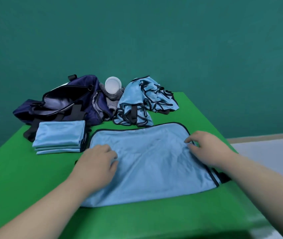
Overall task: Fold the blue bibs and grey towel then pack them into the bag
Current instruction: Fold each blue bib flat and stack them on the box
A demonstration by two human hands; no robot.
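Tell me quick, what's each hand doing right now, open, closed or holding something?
Left hand: rests on the spread bib, fingers bent; a grip cannot be told.
Right hand: fingers pinch the bib's right edge.
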